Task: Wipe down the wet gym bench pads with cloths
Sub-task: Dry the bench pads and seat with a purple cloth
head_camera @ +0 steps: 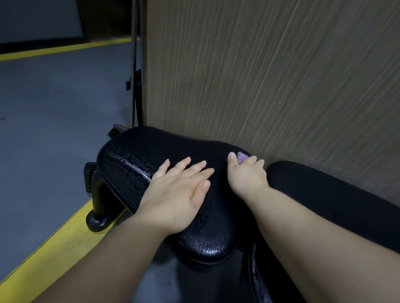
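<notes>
A black seat pad [133,155] of a gym bench lies in the middle of the view, its left part glistening with water drops. My left hand [180,187] rests flat on the pad with straight fingers. My right hand [247,172] grips a small purple cloth [242,157] against the pad's far right edge; most of the cloth is hidden under the fingers. A second, longer black pad [337,194] runs off to the right, partly behind my right forearm.
A wood-grain wall panel [271,65] stands right behind the bench. The bench's black frame foot [99,204] sits on grey floor [39,102] with yellow lines [48,249]. A thin black stand [134,73] leans by the panel's edge.
</notes>
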`<state>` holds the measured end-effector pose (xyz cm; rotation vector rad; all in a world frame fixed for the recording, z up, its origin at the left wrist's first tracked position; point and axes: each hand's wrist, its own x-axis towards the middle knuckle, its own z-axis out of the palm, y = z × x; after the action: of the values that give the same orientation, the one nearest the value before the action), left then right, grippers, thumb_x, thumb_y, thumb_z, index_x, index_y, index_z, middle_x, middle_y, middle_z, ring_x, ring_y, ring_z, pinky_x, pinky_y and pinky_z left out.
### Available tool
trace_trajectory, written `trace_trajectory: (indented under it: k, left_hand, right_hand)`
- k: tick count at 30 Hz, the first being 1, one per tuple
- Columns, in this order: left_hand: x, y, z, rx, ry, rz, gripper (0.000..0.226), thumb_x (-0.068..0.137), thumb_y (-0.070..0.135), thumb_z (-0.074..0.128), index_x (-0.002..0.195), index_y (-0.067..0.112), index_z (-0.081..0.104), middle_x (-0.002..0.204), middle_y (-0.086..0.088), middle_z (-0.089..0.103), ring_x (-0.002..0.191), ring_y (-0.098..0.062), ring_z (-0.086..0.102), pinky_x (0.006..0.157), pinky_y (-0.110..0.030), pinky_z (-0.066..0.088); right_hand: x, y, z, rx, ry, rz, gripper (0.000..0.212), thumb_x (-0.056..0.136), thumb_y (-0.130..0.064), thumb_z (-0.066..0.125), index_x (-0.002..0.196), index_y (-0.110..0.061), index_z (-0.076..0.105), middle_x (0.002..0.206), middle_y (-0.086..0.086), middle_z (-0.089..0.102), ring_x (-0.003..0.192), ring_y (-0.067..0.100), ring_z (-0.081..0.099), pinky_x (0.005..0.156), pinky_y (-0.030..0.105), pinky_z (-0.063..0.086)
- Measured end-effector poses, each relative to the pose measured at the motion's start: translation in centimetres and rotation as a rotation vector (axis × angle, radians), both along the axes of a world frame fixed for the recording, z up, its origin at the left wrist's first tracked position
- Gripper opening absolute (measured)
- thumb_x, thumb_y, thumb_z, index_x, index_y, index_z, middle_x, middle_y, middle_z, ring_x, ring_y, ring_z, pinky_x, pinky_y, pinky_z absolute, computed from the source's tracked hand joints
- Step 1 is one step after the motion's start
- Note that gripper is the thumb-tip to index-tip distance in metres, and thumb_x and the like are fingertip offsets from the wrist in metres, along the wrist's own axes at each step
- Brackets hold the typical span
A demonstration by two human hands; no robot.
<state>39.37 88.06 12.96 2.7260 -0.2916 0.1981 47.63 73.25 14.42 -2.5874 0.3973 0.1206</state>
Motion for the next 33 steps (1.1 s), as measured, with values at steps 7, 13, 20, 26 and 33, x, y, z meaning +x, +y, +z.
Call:
trace_trajectory:
  k: [7,13,20,26,33]
  left_hand:
    - [-0.2,0.1,0.3,-0.02,-0.006,-0.005,0.086,0.076,0.055,-0.017,0.149,0.043,0.028,0.157,0.025,0.017,0.147,0.0,0.001,0.119,-0.031,-0.008]
    - [-0.2,0.0,0.2,-0.024,0.005,0.01,0.086,0.076,0.057,-0.017,0.149,0.043,0.026,0.157,0.026,0.015,0.146,0.002,-0.001,0.118,-0.03,-0.009]
    - [-0.2,-0.1,0.2,-0.014,-0.001,0.024,0.085,0.077,0.056,-0.017,0.15,0.044,0.025,0.157,0.027,0.016,0.147,0.001,-0.001,0.118,-0.03,-0.01]
    - [-0.2,-0.1,0.0,0.004,-0.01,0.03,0.083,0.079,0.055,-0.017,0.149,0.044,0.025,0.157,0.027,0.016,0.147,0.0,0.0,0.118,-0.031,-0.009]
    - [-0.2,0.0,0.2,-0.004,0.01,0.026,0.068,0.089,0.051,-0.006,0.149,0.044,0.026,0.157,0.027,0.017,0.147,0.0,0.0,0.118,-0.031,-0.008]
  right_hand:
    - [-9.9,2.0,0.6,-0.042,0.021,0.234,0.081,0.099,-0.055,0.024,0.151,0.0,-0.004,0.159,0.02,-0.012,0.146,0.031,-0.013,0.119,0.039,-0.005]
    - [-8.1,1.7,-0.2,-0.001,0.016,0.219,0.077,0.1,-0.053,0.019,0.152,-0.001,-0.004,0.16,0.015,-0.01,0.147,0.027,-0.016,0.118,0.035,-0.01]
    - [-2.8,0.2,-1.0,-0.072,-0.079,0.159,0.077,0.096,-0.054,0.017,0.149,0.002,0.021,0.156,0.021,0.018,0.145,0.032,0.01,0.12,0.042,0.007]
    - [1.6,-0.6,-0.8,-0.005,-0.049,0.058,0.073,0.098,-0.056,0.023,0.145,-0.001,0.027,0.149,0.019,0.028,0.14,0.034,0.023,0.116,0.046,0.019]
    - [3.4,-0.9,0.2,0.015,0.014,0.027,0.065,0.097,-0.058,0.025,0.143,-0.012,0.032,0.141,0.012,0.035,0.129,0.033,0.038,0.106,0.042,0.03]
